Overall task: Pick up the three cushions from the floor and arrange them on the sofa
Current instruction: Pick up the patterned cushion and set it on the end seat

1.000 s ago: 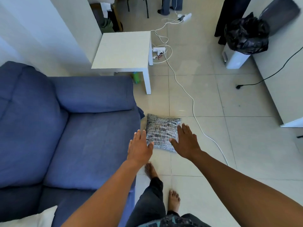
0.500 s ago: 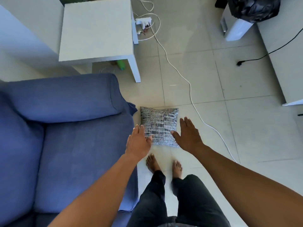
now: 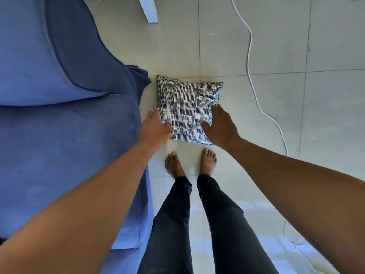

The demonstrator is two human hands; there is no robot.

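A square cushion (image 3: pixel 187 103) with a black-and-white dashed pattern lies flat on the pale floor tiles, just beyond my bare feet. The blue sofa (image 3: pixel 59 125) fills the left side, its corner almost touching the cushion. My left hand (image 3: pixel 156 128) is at the cushion's near left edge, fingers spread, thumb resting on the fabric. My right hand (image 3: pixel 221 127) is over the near right corner, fingers apart, thumb on the cushion. Neither hand has closed on it. No other cushion is in view.
A white cable (image 3: pixel 254 89) snakes across the tiles to the right of the cushion. A white table leg (image 3: pixel 150 10) stands at the top, beyond the sofa arm. My legs in dark trousers (image 3: pixel 197 224) stand between sofa and open floor.
I have bent lower and my view has tipped down. Both hands have dropped from above the cushion to its near edges, thumbs now touching it.
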